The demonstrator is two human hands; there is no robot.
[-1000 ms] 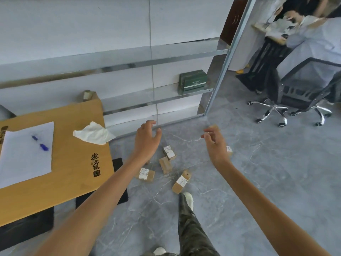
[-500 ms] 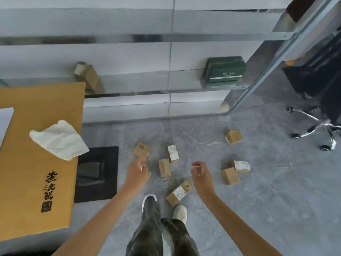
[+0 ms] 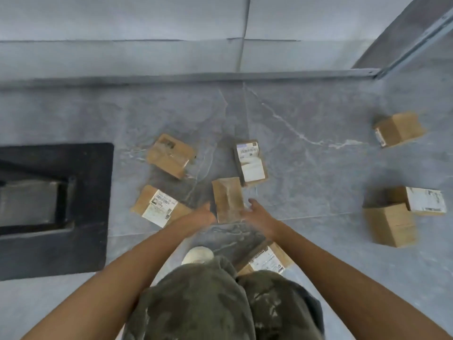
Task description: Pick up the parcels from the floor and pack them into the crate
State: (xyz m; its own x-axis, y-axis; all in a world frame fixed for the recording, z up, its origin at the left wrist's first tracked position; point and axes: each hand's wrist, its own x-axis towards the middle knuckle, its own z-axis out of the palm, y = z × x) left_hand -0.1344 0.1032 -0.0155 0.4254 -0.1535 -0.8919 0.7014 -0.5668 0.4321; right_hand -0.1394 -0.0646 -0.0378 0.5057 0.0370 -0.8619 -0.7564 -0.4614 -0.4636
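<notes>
Plain parcel [image 3: 227, 198]: lies flat on the grey floor [image 3: 306, 168] right in front of me, between my two hands, its long side pointing away from me.
Left hand [image 3: 201, 217]: at the parcel's near left edge, fingers reaching towards it. The blur hides whether I have hold of it.
Right hand [image 3: 257, 215]: at the near right corner, thumb raised, fingers over the cardboard. I cannot tell whether they grip it or only touch it.
Closest neighbours: a labelled parcel [image 3: 251, 161] just beyond the plain one, nearly touching its far right corner. A taped parcel [image 3: 171, 155] is up to the left, and another labelled parcel [image 3: 158, 207] lies just left of my left hand.
Near my feet: one more parcel [image 3: 267, 260], label up, partly under my right forearm and my knee.
Off to the right: a lone parcel [image 3: 398, 128] far out. Nearer, a brown box [image 3: 389, 224] stands touching a labelled box [image 3: 425, 200].
Crate [image 3: 98, 192]: black, on the floor well to the left, apart from all the parcels.
My legs: camouflage trousers [image 3: 208, 303] fill the bottom, with one pale shoe [image 3: 197, 255] showing.
Changed in half a second: my hands were apart and short of the pile; now they have closed in on either side of the plain parcel. My head has dropped much closer to the floor, so the table, the tissue, the green box and the chair have left my view. The parcels lie where they did.
</notes>
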